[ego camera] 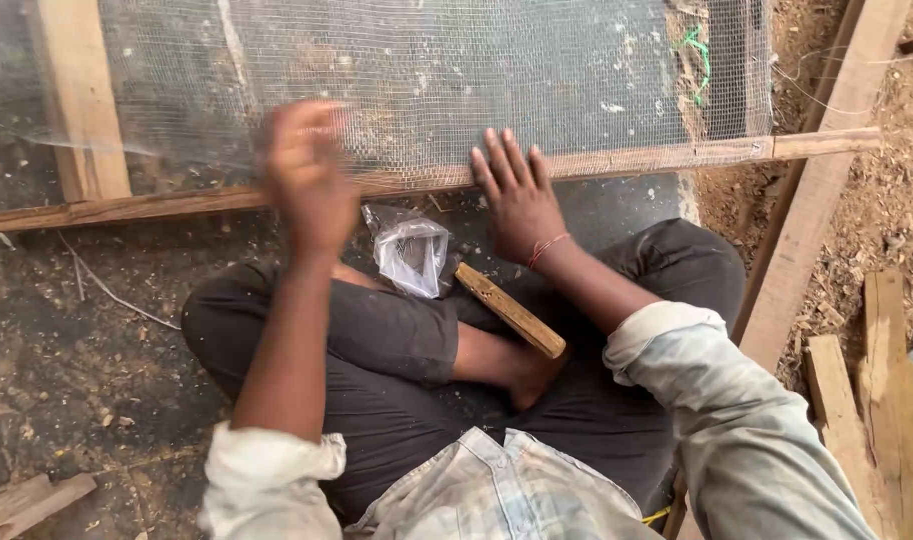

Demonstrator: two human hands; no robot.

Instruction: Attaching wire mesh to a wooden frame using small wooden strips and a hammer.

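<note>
Wire mesh (427, 80) is seen already stretched over the thin wooden frame rail (667, 155), though whether it is fastened along the rail cannot be told. The right hand (520, 195) is pressed flat on mesh and rail, fingers spread and holding nothing; the left hand (307, 175) is raised just beside the rail and blurred, so its fingers' state cannot be told. A clear plastic bag (412, 250) lies on the floor and a short wooden stick (510, 310) rests on the crossed legs between body and frame; loose planks (882, 400) are stacked at right.
</note>
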